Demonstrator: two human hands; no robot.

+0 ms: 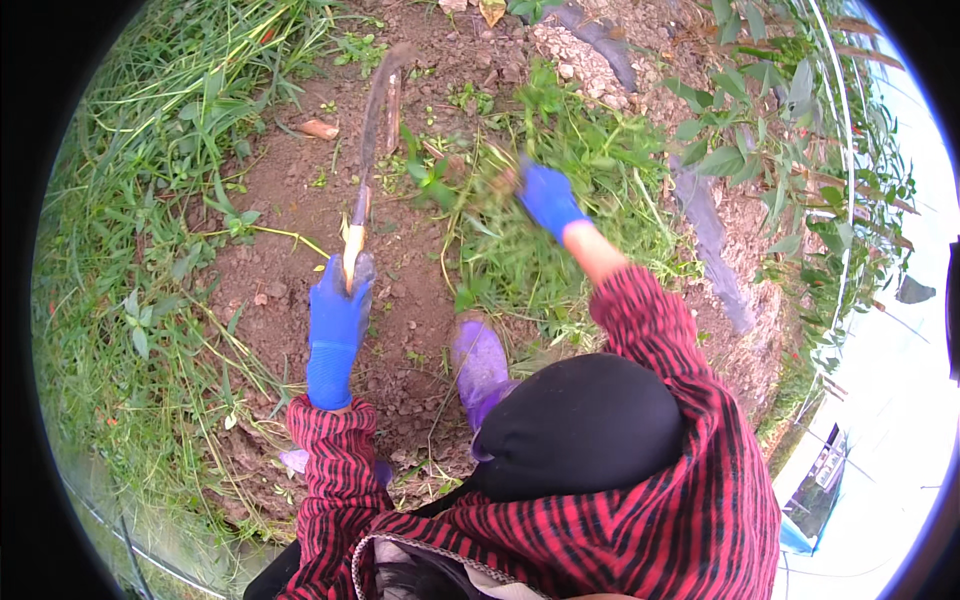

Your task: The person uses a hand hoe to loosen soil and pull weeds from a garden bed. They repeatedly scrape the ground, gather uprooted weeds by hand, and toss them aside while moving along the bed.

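Note:
My left hand (336, 322), in a blue work glove, is closed round the pale wooden handle of a sickle (369, 142). The sickle's long, dark, curved blade points away from me over bare soil. My right hand (551, 196), in a matching glove, is at a heap of pulled green weeds (525, 255) to the right. Motion blurs its fingers and the stems beside them, so its grip cannot be made out. Part of a purple rubber boot (481, 364) shows at the near edge of the weeds.
Dense grass (150, 150) covers the left side. Leafy plants (750, 135) grow on the right beside strips of dark plastic film (709, 240). A piece of wood (319, 130) lies on the soil beyond my left hand. My bent knee (585, 427) is close in front.

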